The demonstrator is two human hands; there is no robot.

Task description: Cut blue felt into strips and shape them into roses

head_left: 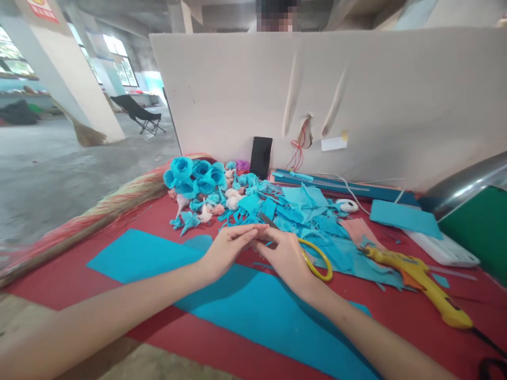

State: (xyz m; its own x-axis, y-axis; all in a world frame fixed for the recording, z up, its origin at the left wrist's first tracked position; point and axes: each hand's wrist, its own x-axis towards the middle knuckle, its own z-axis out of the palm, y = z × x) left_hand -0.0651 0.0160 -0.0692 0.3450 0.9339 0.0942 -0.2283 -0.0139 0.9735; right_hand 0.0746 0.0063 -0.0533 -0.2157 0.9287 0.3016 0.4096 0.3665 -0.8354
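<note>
My left hand and my right hand meet above the table, their thumbs and fingertips pinched together. Whatever is between them is too small or hidden to make out. A pair of scissors with yellow handles runs behind my right hand, its dark blade showing beyond the knuckles; I cannot tell whether that hand holds it or it lies on the table. Below both hands, a long blue paper sheet lies across the red tabletop. Cut blue paper pieces are heaped just past my fingers.
Blue paper flowers and small pink and white buds stand at the back left. A phone leans against the white partition. On the right lie a yellow glue gun and a blue pad. A person's head shows behind the partition.
</note>
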